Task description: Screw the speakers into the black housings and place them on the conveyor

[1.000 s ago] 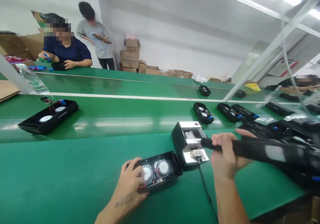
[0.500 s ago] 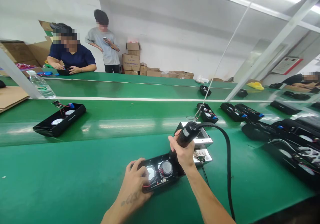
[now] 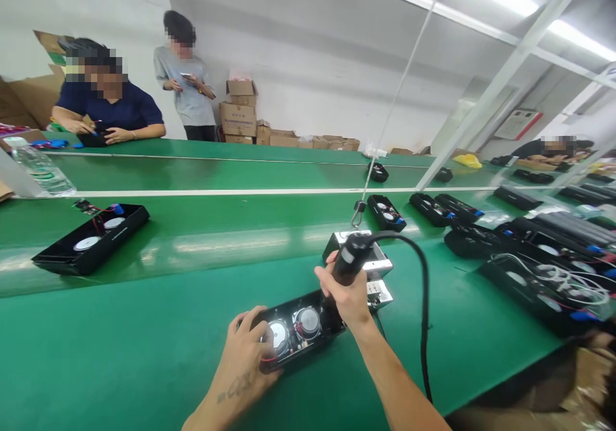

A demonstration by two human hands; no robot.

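Observation:
A black speaker housing [image 3: 314, 349] lies open side up on the green bench, with two round speaker drivers [image 3: 308, 322] and thin red wires inside. Around its left end curl the fingers of my left hand [image 3: 244, 349], closed on the housing. My right hand [image 3: 350, 295] is wrapped round a black electric screwdriver [image 3: 350, 258], held tilted with its lower end down at the housing's right part. The screwdriver's bit is hidden behind my hand. From its top, a thick black cable [image 3: 425, 315] loops down to the right.
Two metal-faced boxes [image 3: 380, 266] stand just behind my right hand. Under a hanging cord, a metal hook [image 3: 357, 214] dangles. Another open housing [image 3: 91, 242] lies left, and several more [image 3: 543, 270] crowd the right. A water bottle [image 3: 41, 167] leans at far left. Two people are across the bench.
My view has turned slightly right, so things sit further left. Both hands keep their hold on housing and screwdriver. The standing person has brought a second hand up near the phone.

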